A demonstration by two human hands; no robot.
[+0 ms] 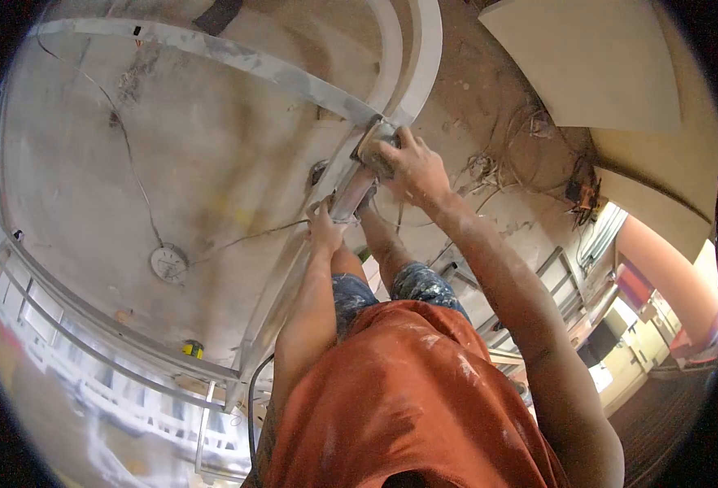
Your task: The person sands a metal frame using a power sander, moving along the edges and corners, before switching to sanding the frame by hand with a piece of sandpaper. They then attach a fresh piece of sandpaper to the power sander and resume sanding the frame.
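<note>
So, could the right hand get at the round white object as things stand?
Probably not: the right hand is gripping the tool, and the round white object lies well off, past the left hand.

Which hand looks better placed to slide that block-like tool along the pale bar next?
Probably the right hand: it is holding the block-like tool at the pale bar. The left hand is nearer the body, at the bar's edge, away from the tool.
</note>
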